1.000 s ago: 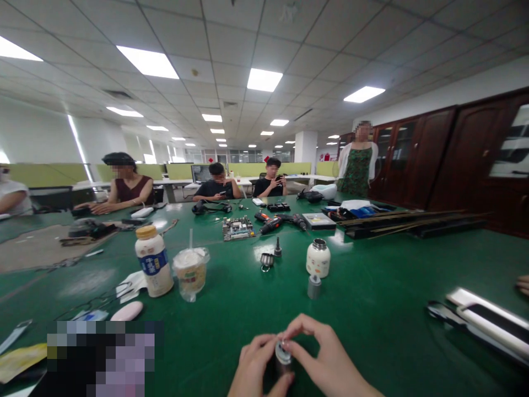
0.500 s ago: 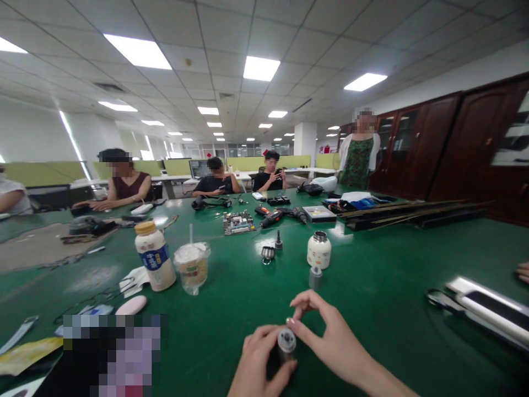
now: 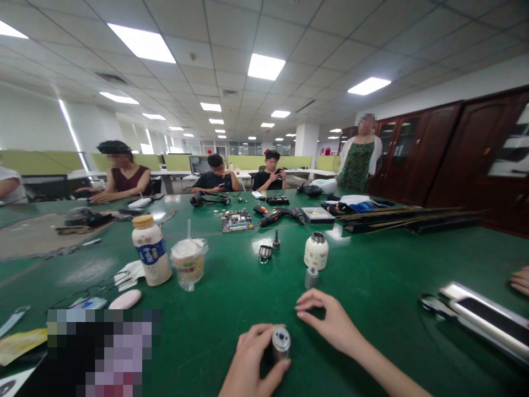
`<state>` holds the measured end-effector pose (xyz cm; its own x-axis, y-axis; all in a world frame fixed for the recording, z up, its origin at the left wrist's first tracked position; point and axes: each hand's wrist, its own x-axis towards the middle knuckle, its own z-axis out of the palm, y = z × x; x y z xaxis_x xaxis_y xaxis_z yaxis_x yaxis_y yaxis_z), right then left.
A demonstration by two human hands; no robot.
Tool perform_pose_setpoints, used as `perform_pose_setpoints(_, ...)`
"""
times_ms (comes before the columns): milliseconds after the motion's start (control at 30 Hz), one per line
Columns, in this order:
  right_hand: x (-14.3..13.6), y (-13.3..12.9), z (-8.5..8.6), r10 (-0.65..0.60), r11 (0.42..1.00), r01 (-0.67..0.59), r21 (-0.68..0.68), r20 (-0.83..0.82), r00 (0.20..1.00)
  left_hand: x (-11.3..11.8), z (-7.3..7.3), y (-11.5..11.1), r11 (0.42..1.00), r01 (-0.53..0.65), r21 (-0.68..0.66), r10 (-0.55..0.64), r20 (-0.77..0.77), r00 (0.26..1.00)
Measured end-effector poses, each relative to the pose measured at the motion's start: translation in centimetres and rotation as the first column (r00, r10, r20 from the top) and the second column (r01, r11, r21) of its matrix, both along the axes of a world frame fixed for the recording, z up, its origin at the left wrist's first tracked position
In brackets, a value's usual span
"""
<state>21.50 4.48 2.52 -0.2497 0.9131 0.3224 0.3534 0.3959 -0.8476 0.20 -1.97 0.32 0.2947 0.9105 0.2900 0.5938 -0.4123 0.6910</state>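
Observation:
My left hand (image 3: 253, 361) is closed around a small silver metal cylinder (image 3: 281, 343), which looks like a small motor. It stands upright, with dark holes and a centre boss on its round top face. My right hand (image 3: 328, 320) is off to the right of it, touching nothing, with thumb and fingers apart. Just beyond those fingers stands a second silver cylinder (image 3: 311, 278), with a small piece on top. Behind that is a cream bottle (image 3: 316, 252) without a lid. A metal cup-like part with a ring (image 3: 265, 253) and a dark stepped fitting (image 3: 276, 240) lie farther off.
On the left are a milk tea bottle (image 3: 151, 251), a lidded drink cup (image 3: 189, 263) and a pale pink oval case (image 3: 125, 299). Power drills (image 3: 270, 218) and a circuit board (image 3: 237, 220) lie farther back. Another person's hand (image 3: 521, 280) shows at the right edge, near a long silver device (image 3: 490, 314).
My right hand has drawn away from the top of the held cylinder, moving right, with its fingers opening. My left hand still holds the cylinder. The camera view has shifted slightly.

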Motion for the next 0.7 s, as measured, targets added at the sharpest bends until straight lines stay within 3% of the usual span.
perform_pose_setpoints(133,0.4,0.4,-1.5,0.038,0.999,-0.038,-0.025,0.016,0.999,0.0,0.0,0.0,1.0,-0.005,0.005,0.005,0.027,1.0)
perform_pose_setpoints(300,-1.4,-1.4,0.5,0.019,0.999,-0.024,-0.041,-0.116,0.993,-0.1,0.0,-0.1,1.0,-0.005,-0.006,0.006,0.026,1.0)
perform_pose_setpoints(433,-3.4,-3.6,2.3,0.092,0.993,-0.102,-0.063,-0.147,0.985,-0.1,0.0,-0.1,1.0,0.007,-0.005,-0.007,0.042,0.999)
perform_pose_setpoints(700,-4.6,-4.3,1.9,0.063,0.996,-0.069,-0.058,-0.1,0.993,0.0,-0.5,0.0,0.999,0.002,0.036,-0.003,0.041,0.999)
